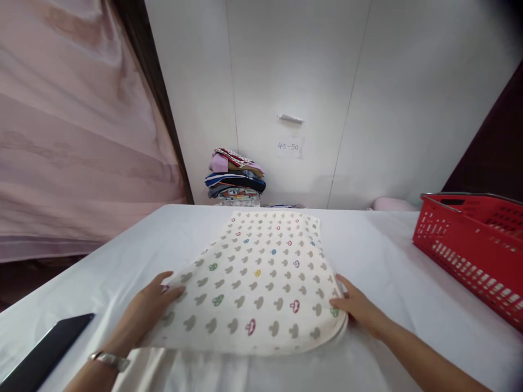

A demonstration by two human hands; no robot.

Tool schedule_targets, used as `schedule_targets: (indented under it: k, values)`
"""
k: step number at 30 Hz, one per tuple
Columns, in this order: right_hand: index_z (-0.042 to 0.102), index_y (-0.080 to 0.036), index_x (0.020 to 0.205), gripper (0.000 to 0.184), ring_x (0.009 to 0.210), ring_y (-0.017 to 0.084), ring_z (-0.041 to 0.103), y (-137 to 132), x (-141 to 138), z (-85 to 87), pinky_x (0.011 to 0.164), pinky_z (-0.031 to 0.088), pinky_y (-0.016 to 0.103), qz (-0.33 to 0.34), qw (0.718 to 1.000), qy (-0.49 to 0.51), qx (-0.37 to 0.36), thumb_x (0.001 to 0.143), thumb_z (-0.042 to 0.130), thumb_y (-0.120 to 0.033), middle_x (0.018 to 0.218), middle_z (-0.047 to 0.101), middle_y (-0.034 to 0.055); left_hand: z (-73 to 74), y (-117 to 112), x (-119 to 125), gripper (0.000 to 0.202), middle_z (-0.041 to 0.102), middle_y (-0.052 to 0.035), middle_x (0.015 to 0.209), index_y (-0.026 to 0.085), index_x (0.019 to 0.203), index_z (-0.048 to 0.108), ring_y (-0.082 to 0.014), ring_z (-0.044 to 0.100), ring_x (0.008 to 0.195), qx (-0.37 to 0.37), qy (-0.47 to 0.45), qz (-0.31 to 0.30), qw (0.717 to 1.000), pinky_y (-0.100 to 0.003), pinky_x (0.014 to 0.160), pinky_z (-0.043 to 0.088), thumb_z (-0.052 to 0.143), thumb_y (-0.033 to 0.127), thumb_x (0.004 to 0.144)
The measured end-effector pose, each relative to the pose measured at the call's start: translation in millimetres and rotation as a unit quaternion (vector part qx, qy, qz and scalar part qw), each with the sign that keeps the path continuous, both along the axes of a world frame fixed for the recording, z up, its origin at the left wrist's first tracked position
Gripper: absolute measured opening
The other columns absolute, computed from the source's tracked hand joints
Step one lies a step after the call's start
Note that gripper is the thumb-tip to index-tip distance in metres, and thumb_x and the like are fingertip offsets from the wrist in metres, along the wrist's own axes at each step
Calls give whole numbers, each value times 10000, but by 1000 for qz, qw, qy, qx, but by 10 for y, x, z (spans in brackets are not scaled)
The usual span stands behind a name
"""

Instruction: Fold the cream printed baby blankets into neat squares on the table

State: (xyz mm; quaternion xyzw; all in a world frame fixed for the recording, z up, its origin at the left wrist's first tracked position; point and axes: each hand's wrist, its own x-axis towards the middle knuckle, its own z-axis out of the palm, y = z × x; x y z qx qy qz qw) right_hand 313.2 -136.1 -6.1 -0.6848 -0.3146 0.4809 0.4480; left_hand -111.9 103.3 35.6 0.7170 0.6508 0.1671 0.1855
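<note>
Across the white-covered tabletop (pixel 388 256), cream mushroom-print cloth (pixel 257 286) lies spread, far end near the back edge, near end between the two hands. Right hand (pixel 359 306) grips its right edge, thumb on top. Left hand (pixel 153 300) touches the left edge, thumb and finger parted; cannot tell whether fabric is pinched. Metal band (pixel 109 360) on left wrist. Red basket (pixel 466 239) at right, apart from cloth. Dark flat object (pixel 53 348) at near left. Folded fabric stack (pixel 236 179) beyond the back edge.
</note>
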Motion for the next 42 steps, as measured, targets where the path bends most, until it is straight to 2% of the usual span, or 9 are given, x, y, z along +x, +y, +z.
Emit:
schedule_targets:
  k: [6, 10, 15, 23, 28, 30, 33, 38, 42]
  values:
    - [-17, -263, 1411, 1062, 873, 252, 628, -361, -679, -7, 750, 498, 379, -34, 981, 188, 32, 636, 702, -368, 976, 656, 57, -351, 232, -544, 542, 678, -101, 881, 160, 1106, 515, -283, 624, 855, -24, 54, -32, 998, -358, 732, 460, 470, 533, 716]
    - [-85, -248, 1408, 1051, 798, 237, 645, -296, -559, 103, 715, 515, 400, -55, 981, 188, 10, 693, 670, -400, 894, 668, 56, -272, 248, -509, 451, 676, -16, 904, 226, 1082, 517, -265, 609, 874, -9, 165, -19, 986, -356, 733, 448, 448, 503, 732]
    - [-110, -211, 1403, 1067, 720, 193, 652, 176, -42, 98, 731, 524, 391, -131, 971, 196, 46, 701, 689, -290, 902, 670, 76, -25, -73, 242, 457, 562, -126, 1153, 137, 1132, 527, -290, 536, 1015, 122, 188, -126, 966, -412, 851, 409, 422, 383, 762]
    - [-77, -154, 1388, 869, 629, 193, 648, 1161, 633, -43, 577, 526, 333, -209, 943, 238, 105, 773, 537, -137, 816, 666, 102, -3, -897, 2029, 356, 564, -30, 1132, 243, 1058, 586, -186, 556, 955, 3, -40, -352, 935, -311, 843, 438, 426, 437, 806]
    - [300, -132, 1292, 485, 585, 181, 631, 1552, 908, -92, 530, 511, 283, -224, 941, 222, 123, 832, 436, -205, 741, 653, 84, -80, -1148, 2808, 560, 522, -70, 1170, 217, 1183, 501, -237, 489, 1041, 20, -11, -375, 927, -336, 885, 382, 491, 542, 728]
    - [460, -115, 1161, 356, 580, 183, 623, 1671, 996, -102, 522, 505, 275, -223, 944, 206, 126, 830, 438, -244, 723, 647, 90, -120, -1209, 3032, 668, 498, -90, 1187, 206, 1217, 459, -266, 458, 1062, 17, 13, -360, 933, -367, 892, 361, 511, 597, 677]
    - [489, -134, 1137, 363, 621, 174, 620, 1832, 1120, -126, 533, 495, 258, -235, 949, 161, 134, 792, 495, -243, 778, 649, 81, -187, -1270, 3252, 709, 475, -107, 1187, 201, 1197, 447, -290, 423, 1070, 12, 61, -347, 936, -417, 892, 335, 536, 616, 628]
    - [383, -187, 1281, 688, 754, 167, 609, 2040, 1312, -159, 592, 482, 229, -258, 956, 60, 129, 637, 605, -93, 950, 632, 70, -287, -1266, 3365, 409, 489, -102, 1110, 175, 1036, 505, -273, 434, 1020, 41, 105, -336, 935, -416, 855, 343, 538, 346, 667]
    - [406, -161, 1285, 760, 712, 168, 595, 2197, 1377, -40, 568, 483, 239, -236, 964, 11, 123, 563, 595, -21, 948, 622, 85, -256, -1171, 3329, 342, 510, -96, 1065, 168, 973, 521, -237, 483, 960, 22, 76, -322, 944, -346, 801, 373, 494, 160, 632]
